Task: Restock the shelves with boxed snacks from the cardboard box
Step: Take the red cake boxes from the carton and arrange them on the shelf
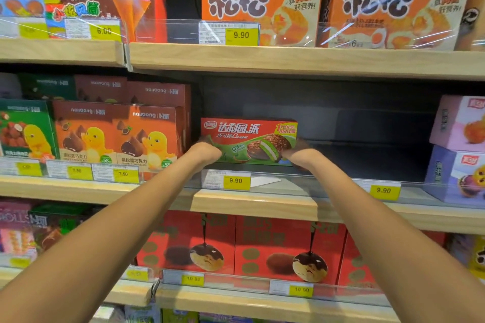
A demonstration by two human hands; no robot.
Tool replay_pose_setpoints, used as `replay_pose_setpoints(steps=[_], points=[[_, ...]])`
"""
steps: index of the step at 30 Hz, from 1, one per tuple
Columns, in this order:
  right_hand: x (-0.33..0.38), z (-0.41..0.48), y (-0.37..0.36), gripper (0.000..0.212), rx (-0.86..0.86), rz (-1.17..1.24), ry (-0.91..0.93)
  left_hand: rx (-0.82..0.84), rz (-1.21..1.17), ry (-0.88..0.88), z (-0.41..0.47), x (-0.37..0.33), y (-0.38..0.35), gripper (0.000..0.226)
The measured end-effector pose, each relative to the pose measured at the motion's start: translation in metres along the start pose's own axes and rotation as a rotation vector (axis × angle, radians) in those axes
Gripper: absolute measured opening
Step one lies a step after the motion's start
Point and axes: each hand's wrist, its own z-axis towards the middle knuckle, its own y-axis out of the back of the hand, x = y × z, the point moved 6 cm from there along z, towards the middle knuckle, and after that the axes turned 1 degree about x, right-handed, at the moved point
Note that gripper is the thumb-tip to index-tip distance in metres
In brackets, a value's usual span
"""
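Chocolate pie box [249, 140] held at both ends on the middle shelf [254, 202].

Its long axis runs left-right, printed face toward the camera, upright. Left hand [206, 152] and right hand [299, 155] each keep a grip closed on one short end, arms outstretched.

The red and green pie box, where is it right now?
The pie box sits mid-frame on the middle shelf, held between both hands, right of the orange duck boxes.

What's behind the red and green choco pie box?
Behind the choco pie box only the dark back of the shelf shows, with no other boxes above or beside it. Straight behind it is hidden by the box.
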Motion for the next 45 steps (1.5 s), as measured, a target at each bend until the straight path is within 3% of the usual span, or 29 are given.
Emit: replay_pose_setpoints(steps=[12, 16, 18, 21, 26, 30, 34, 37, 40, 45], points=[[0.005, -0.009, 0.005, 0.024, -0.053, -0.042, 0.043, -0.001, -0.08, -0.03, -0.004, 0.001, 0.0, 0.034], [0.019, -0.027, 0.03, 0.025, -0.285, -0.094, 0.069, -0.165, -0.298, -0.085, -0.017, 0.0, 0.016, 0.039], [0.021, -0.043, 0.039, 0.025, -0.374, -0.026, 0.092, -0.298, -0.3, -0.13, -0.03, -0.002, 0.027, 0.031], [0.028, -0.07, 0.041, 0.024, -0.4, 0.025, 0.201, -0.395, -0.258, -0.205, -0.055, -0.01, 0.032, 0.013], [0.027, -0.122, 0.02, 0.024, -0.385, 0.258, 0.324, -0.365, -0.343, -0.344, -0.098, -0.008, 0.002, 0.03], [0.012, -0.165, -0.01, 0.034, -0.473, 0.156, 0.424, -0.42, -0.314, -0.514, -0.142, 0.003, -0.029, 0.037], [-0.009, -0.206, -0.045, 0.031, -0.547, 0.094, 0.557, -0.386, -0.416, -0.553, -0.179, 0.034, -0.062, 0.03], [-0.032, -0.229, -0.073, 0.029, -0.48, 0.086, 0.553, -0.289, -0.479, -0.519, -0.199, 0.063, -0.09, 0.026], [-0.062, -0.246, -0.114, 0.026, -0.299, 0.068, 0.51, -0.157, -0.502, -0.422, -0.213, 0.101, -0.125, 0.018], [-0.155, -0.28, -0.195, 0.024, 0.011, 0.099, 0.206, 0.063, -0.475, -0.228, -0.246, 0.183, -0.207, 0.021]])
